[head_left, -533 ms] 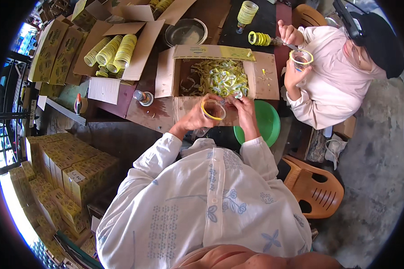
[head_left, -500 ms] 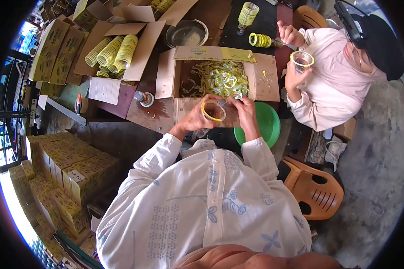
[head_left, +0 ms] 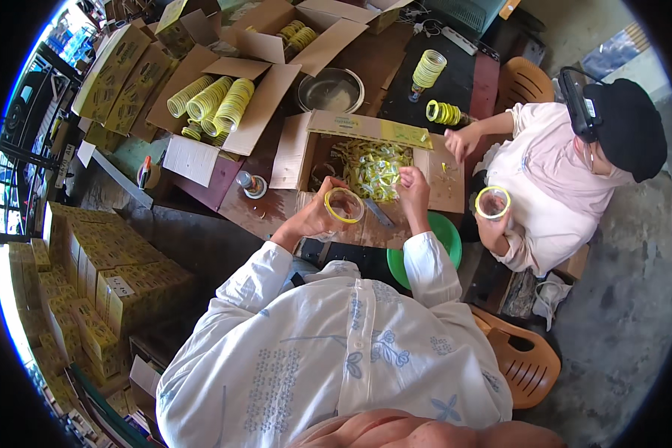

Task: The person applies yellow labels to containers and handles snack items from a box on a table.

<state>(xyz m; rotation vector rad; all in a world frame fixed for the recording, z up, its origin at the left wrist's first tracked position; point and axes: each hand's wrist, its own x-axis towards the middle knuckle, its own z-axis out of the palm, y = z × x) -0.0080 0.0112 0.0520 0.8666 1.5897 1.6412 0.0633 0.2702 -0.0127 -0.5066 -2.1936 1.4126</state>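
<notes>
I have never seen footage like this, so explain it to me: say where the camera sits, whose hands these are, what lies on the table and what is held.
The picture comes from a wide fisheye camera worn on a person's head, looking down, so straight edges bend near the rim. The white sleeves rising from below belong to the wearer.

The left hand holds a yellow-rimmed tape roll. The right hand reaches into an open cardboard box full of small yellow-green packets.

A green basin shows beside the right sleeve. Further up the table lie another open box with stacked yellow rolls and a metal bowl.

At the right sits a co-worker in pink, whose hand holds a similar roll.
</notes>
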